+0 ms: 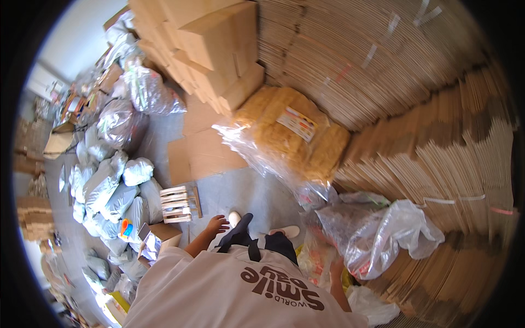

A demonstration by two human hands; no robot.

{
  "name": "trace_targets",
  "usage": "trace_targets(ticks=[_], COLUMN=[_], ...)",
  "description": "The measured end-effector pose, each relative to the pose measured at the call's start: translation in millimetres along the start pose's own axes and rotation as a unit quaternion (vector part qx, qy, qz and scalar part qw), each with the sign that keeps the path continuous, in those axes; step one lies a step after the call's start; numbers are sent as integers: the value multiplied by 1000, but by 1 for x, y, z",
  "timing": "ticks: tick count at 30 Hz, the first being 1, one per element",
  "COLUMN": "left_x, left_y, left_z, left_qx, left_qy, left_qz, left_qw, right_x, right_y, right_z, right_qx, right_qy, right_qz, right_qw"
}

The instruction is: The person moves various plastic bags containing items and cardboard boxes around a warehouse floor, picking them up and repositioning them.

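- The right hand (336, 267) reaches into the plastic on the person's side of the yellow bundle (284, 145); its fingers are hidden, so whether it grips anything cannot be told.
- The left hand (217, 224) holds nothing, fingers spread, left of the bundle and nearer the person.
- The clear bag (377, 235) lies beside the right hand, to the near right of the bundle.
- The thin film could tear or slip if pulled from one corner.
- The bag could snag on the flat cardboard (432, 156) right of the bundle, whose edges leave little elbow room there.
- Loose plastic near the shoes (287, 232) could catch a step.
- Grey floor (229, 191) gives more room left of the bundle, bounded by a slatted stool (175, 205).
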State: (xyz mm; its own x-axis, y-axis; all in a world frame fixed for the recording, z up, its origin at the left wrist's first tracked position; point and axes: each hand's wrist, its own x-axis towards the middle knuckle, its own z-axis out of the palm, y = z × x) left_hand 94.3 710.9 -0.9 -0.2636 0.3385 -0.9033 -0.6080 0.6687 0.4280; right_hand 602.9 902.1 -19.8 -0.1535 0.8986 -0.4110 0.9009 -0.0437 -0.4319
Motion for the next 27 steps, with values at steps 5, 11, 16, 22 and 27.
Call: trace_targets(ticks=[5,11,16,22,27], left_x=[9,6,12,-2,-4], left_y=[15,1,-56,-95,-94], left_z=[-72,-193,-272,-297,-317], left_qx=[-78,-185,-304,-414,-524], left_qy=[-2,100,223,270,310], left_qz=[50,81,68,-1,8], left_qw=[996,974,924,869,793], right_x=[-29,27,93,155,224], right_y=[-35,-165,-334,-484,-554], right_z=[57,121,139,179,229], right_qx=[368,304,236,127,49], right_qy=[-205,-300,-322,-384,-453], right_qz=[296,182,83,-31,30], right_qw=[857,886,913,914,890])
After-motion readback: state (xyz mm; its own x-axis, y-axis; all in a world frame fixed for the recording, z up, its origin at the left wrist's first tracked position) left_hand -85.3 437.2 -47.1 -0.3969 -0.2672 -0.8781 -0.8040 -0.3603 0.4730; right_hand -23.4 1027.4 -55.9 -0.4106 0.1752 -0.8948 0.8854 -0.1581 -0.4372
